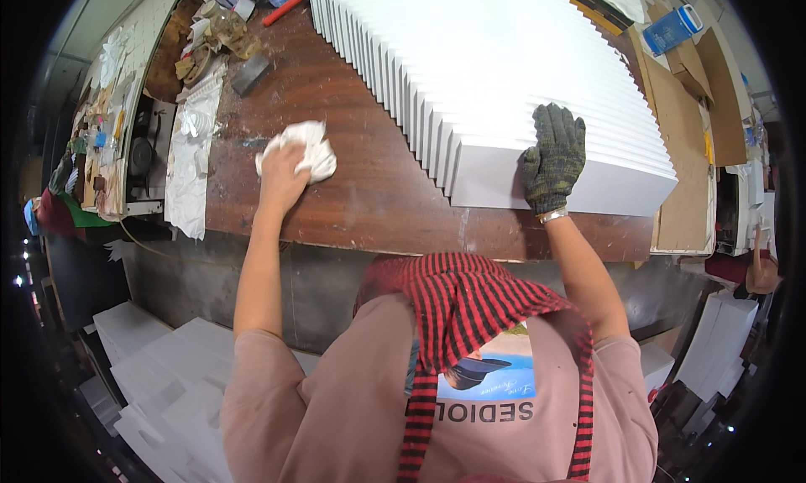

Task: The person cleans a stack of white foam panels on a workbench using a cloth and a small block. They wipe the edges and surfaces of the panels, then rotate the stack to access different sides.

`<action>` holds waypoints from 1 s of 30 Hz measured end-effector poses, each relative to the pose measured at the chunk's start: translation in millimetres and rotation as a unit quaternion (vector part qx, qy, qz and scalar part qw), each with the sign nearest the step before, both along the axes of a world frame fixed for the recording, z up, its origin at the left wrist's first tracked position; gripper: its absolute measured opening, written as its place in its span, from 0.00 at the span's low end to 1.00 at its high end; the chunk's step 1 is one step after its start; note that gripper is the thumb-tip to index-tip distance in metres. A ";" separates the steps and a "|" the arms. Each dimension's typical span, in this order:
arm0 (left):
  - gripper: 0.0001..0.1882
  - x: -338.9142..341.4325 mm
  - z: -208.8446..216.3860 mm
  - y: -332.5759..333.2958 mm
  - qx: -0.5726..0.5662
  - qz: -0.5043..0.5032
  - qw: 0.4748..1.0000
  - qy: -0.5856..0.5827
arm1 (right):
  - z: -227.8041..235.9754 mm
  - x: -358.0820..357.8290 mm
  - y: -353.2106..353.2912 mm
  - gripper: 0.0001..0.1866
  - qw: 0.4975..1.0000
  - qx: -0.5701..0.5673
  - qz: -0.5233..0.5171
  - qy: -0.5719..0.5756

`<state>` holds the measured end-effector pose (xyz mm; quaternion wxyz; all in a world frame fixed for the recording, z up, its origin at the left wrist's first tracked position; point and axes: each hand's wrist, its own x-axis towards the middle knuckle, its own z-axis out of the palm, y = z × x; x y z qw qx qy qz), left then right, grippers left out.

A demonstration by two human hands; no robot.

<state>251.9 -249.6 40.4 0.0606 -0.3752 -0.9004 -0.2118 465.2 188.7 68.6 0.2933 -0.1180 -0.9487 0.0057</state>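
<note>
My bare left hand (284, 174) is closed on a crumpled white cloth (312, 150), pressed down on the brown wooden table (336, 97). A long row of white panels (487, 80), overlapping in steps like fanned cards, covers the middle and right of the table. On the nearest panel (495, 177) lies my right hand (556, 157), in a dark green knitted glove. Its fingers are stretched out flat, the thumb by the panel's near face, and it holds nothing.
A grey block (249, 74) and a red-handled tool (284, 10) lie at the far left, beside a heap of crumpled scraps (220, 34). Brown cardboard (682, 193) borders the right side, with a blue jug (672, 30) beyond. White boxes (180, 374) stand below left.
</note>
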 end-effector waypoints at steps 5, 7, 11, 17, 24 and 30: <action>0.14 27.5 16.7 -108.3 -0.113 0.166 0.970 -0.136 | -1.5 -0.4 1.6 0.32 1.000 -0.007 -0.008 0.013; 0.14 27.0 27.4 -126.2 -0.058 0.215 0.965 -0.140 | -2.1 0.3 2.0 0.32 1.000 0.004 -0.016 -0.001; 0.17 -8.9 45.3 -82.1 0.046 0.198 0.973 -0.107 | -0.3 -0.1 -0.1 0.31 1.000 -0.015 -0.012 0.013; 0.37 -18.6 67.9 67.6 -0.091 0.130 0.986 0.043 | 9.3 1.6 -0.7 0.32 0.999 -0.030 -0.012 0.009; 0.63 83.5 16.0 195.5 0.036 0.000 0.957 -0.289 | 15.1 4.4 -4.4 0.31 0.996 -0.086 -0.014 -0.012; 0.62 95.4 -15.8 200.4 0.227 0.044 0.912 -0.339 | 36.1 109.1 129.3 0.25 0.991 -0.105 -0.042 0.066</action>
